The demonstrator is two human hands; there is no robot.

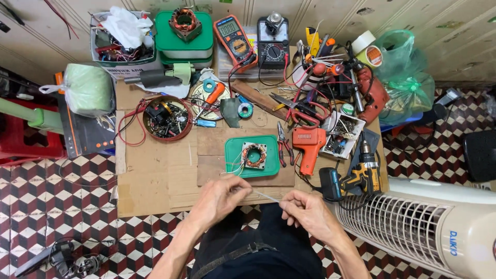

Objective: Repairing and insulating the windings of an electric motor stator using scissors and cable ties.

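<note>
Your left hand (219, 196) and right hand (305, 209) each pinch one end of a thin white strand (266, 196), stretched between them just below the green tray (232, 150), wrists angled inward.

fan (429, 227) cut off by right edge; thin strip (266, 196) between hands too small to identify

We see a thin, pale, translucent strip, perhaps a plastic tie or sleeve (266, 196), stretched nearly level and slightly tilted in the lower centre of the frame. Its ends are pinched between the fingers of two bare hands, above dark trousers at the cardboard's edge.
</note>
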